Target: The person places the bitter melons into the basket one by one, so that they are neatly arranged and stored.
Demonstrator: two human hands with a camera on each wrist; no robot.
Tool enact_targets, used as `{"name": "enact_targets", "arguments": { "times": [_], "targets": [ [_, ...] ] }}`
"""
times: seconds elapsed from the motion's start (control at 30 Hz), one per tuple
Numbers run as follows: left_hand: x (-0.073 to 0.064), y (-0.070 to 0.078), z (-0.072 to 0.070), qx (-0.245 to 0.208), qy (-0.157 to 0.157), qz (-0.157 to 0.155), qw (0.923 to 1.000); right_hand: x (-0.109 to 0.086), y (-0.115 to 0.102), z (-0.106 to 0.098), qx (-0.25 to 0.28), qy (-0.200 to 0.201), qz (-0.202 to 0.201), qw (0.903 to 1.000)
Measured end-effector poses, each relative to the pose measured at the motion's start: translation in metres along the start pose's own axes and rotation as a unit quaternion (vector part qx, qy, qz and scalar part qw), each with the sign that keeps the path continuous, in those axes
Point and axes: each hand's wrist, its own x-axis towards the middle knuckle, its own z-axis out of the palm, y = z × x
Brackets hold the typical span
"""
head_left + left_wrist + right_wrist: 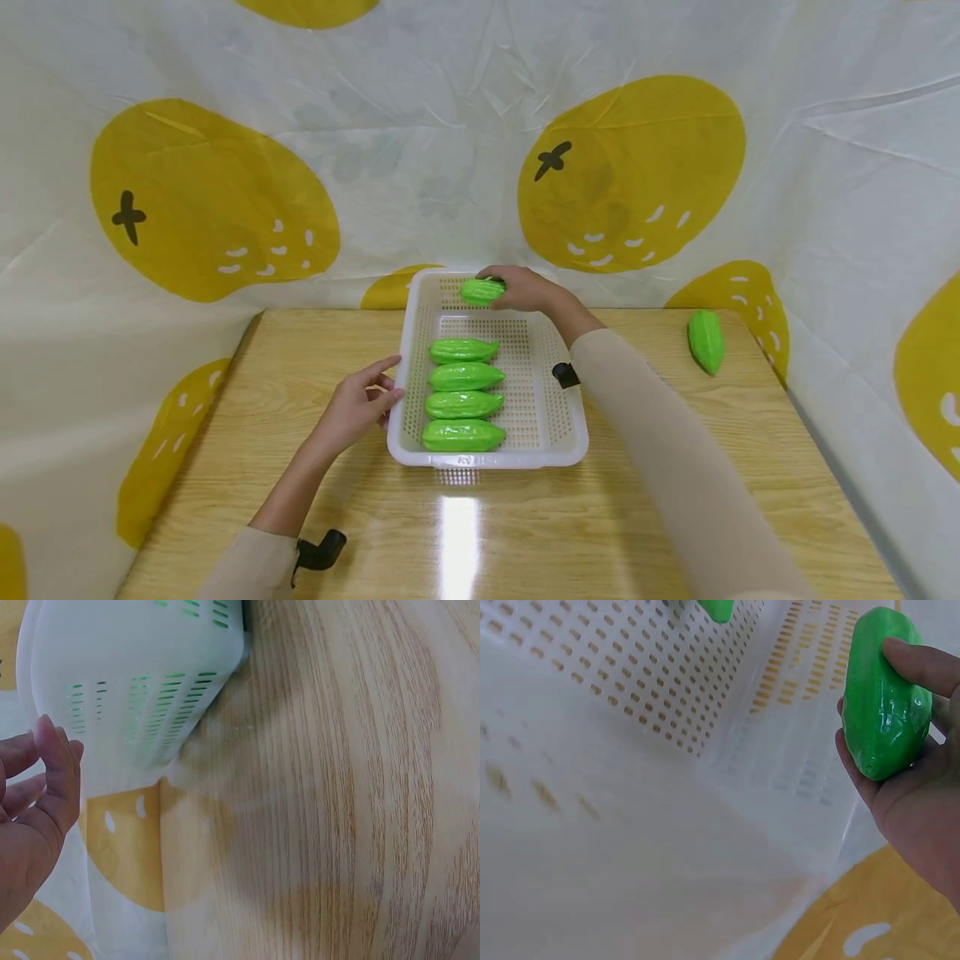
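A white plastic basket (487,460) with slotted walls stands on the table, and several glossy green star fruits (465,406) lie in a column along its left side. Over the far end of the basket, my right hand (525,289) grips another star fruit (482,292). The right wrist view shows that star fruit (885,697) between thumb and fingers, above the basket floor. My left hand (360,404) is at the basket's left side, its fingertips right at the rim. From the left wrist, the loosely bent fingers (56,761) appear beside the basket's outer wall (135,652).
One more star fruit (706,342) lies near the table's far right corner. A white cloth (420,167) printed with yellow fruit hangs behind and beside the wooden table (337,517). Each wrist carries a black camera mount (321,550).
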Motion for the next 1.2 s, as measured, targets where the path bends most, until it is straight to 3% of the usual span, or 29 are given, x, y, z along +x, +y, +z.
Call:
{"name": "enact_targets", "arguments": {
  "times": [0.63,0.83,1.2],
  "targets": [
    [0.002,0.0,0.0,0.006,0.001,0.001,1.0,0.032,0.004,0.045,-0.01,-0.034,-0.036,0.9987],
    [0.002,-0.001,-0.001,0.003,-0.001,-0.001,1.0,0.035,0.004,0.054,0.012,-0.039,-0.013,0.9991],
    [0.003,-0.002,-0.001,-0.004,0.0,0.0,1.0,0.034,0.008,0.065,-0.001,-0.052,-0.005,0.9986]
  ]
}}
